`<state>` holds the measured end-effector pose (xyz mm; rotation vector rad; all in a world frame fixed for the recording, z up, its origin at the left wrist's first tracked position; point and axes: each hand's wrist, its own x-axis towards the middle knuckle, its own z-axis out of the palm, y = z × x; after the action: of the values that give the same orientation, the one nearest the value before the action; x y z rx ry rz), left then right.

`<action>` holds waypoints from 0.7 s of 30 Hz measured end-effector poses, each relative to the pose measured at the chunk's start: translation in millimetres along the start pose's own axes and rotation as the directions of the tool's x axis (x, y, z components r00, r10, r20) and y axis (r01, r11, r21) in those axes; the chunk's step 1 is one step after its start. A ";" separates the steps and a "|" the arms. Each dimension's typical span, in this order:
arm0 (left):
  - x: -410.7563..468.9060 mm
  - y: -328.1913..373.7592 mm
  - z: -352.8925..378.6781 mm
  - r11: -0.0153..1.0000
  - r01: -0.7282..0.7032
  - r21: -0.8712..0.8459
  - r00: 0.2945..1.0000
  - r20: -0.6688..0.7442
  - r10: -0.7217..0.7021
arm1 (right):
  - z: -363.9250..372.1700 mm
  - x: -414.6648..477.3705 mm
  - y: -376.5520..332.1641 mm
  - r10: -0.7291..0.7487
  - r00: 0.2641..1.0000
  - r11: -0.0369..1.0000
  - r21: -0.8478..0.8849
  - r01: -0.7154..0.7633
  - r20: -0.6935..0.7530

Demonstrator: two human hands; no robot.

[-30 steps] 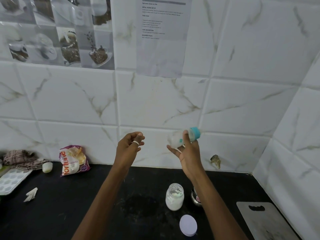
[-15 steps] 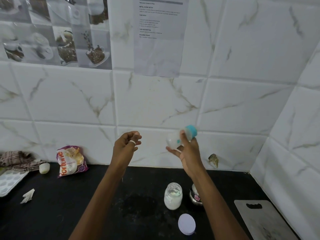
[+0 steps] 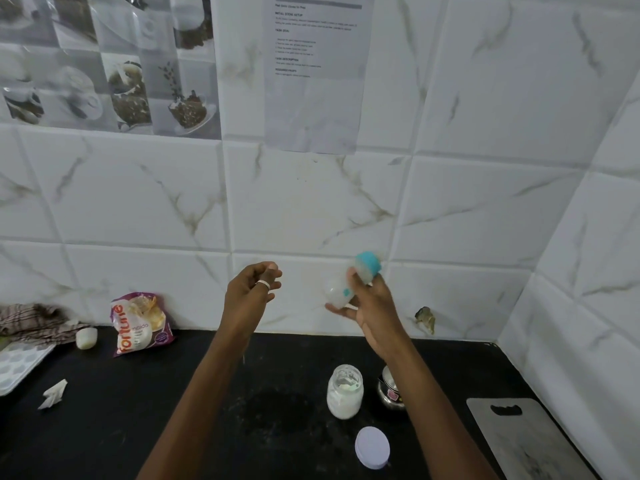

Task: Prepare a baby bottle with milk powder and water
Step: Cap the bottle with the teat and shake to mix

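My right hand (image 3: 369,306) grips a small clear baby bottle (image 3: 337,289) with a teal cap (image 3: 370,265), tilted, raised in front of the wall tiles. It looks blurred. My left hand (image 3: 251,292) is raised to its left, apart from it, fingers loosely curled and holding nothing; a ring shows on one finger. Below on the black counter stands an uncovered glass jar of white milk powder (image 3: 345,393), and its pale lid (image 3: 372,446) lies flat in front of it. A small steel pot (image 3: 391,393) stands to the right of the jar, partly behind my right forearm.
A purple Fortune packet (image 3: 140,323) leans on the wall at the left, with a small white cup (image 3: 86,338) and a checked cloth (image 3: 31,320) beside it. A white tray (image 3: 17,362) and crumpled paper (image 3: 53,394) lie far left. A cutting board (image 3: 523,441) lies at right.
The bottle in my right hand has shifted a little between frames and is blurred, as in shaking. My left hand stays raised in much the same place.
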<state>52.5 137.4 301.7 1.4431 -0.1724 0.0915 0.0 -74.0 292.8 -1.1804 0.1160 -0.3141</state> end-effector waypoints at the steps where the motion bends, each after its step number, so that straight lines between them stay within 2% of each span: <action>1: -0.7 0.0 -0.5 1.000 -0.003 0.003 1.000 0.002 0.003 | 0.5 1.5 -1.5 -0.021 0.997 0.994 0.103 0.029 -0.076; 3: -1.2 -0.7 -2.1 1.000 -0.007 0.016 1.000 0.002 0.007 | 3.0 2.2 -3.2 -0.030 0.995 0.995 0.089 0.038 -0.096; 5: -0.9 -0.2 -3.1 1.000 -0.010 0.021 1.000 -0.007 0.010 | 2.6 -0.7 -1.6 0.022 0.999 0.991 -0.131 -0.016 0.039; 6: -0.8 0.2 -2.9 1.000 -0.010 0.019 1.000 -0.010 0.010 | 1.9 -2.0 -2.2 0.033 0.997 0.984 -0.175 -0.020 0.075; 7: -1.0 0.6 -2.4 1.000 -0.009 0.018 1.000 -0.008 0.010 | 0.7 -1.4 -3.2 0.017 0.998 0.989 -0.147 -0.007 0.062; 9: -1.5 0.2 -1.6 1.000 -0.008 0.016 1.000 -0.001 0.008 | 1.1 -0.2 -4.5 -0.017 0.998 0.997 0.073 0.021 -0.061; 10: -1.6 -0.1 -2.0 1.000 -0.006 0.017 1.000 0.000 0.006 | 2.2 0.6 -3.7 -0.028 0.995 0.992 0.116 0.039 -0.096; 11: -1.9 0.0 -2.6 1.000 -0.005 0.018 1.000 0.001 0.005 | 3.3 -0.6 -3.0 -0.019 0.997 0.996 0.087 0.026 -0.080; 13: -1.8 0.4 -3.5 1.000 -0.007 0.012 1.000 -0.001 0.007 | 2.3 -4.4 1.0 0.030 0.998 0.992 -0.127 -0.024 0.046; 14: -1.7 0.6 -3.4 1.000 -0.008 0.007 1.000 -0.001 0.008 | 1.7 -6.3 0.9 0.042 0.996 0.985 -0.172 -0.028 0.080; 15: -2.1 1.1 -2.9 1.000 -0.009 0.005 1.000 0.002 0.009 | 0.0 -6.0 0.2 0.022 0.998 0.989 -0.146 -0.012 0.066; 17: -2.6 0.8 -2.9 1.000 -0.008 0.004 1.000 0.005 0.008 | -0.5 -3.4 -1.2 -0.023 0.998 0.997 0.067 0.027 -0.057; 18: -2.7 0.4 -2.9 1.000 -0.005 0.005 1.000 0.006 0.005 | 0.4 -2.2 -2.1 -0.037 0.995 0.993 0.109 0.047 -0.091; 19: -3.0 0.4 -3.4 1.000 -0.002 0.008 1.000 0.006 0.002 | 1.4 -2.5 -2.9 -0.031 0.997 0.996 0.076 0.036 -0.070; 21: -2.9 1.1 -3.4 1.000 -0.005 0.008 1.000 -0.001 0.005 | -0.1 -4.5 -2.0 0.024 0.998 0.992 -0.124 -0.016 0.065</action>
<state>49.6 141.0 301.8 1.4509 -0.1756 0.0971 -4.7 -73.4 294.3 -1.3107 0.0901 -0.2520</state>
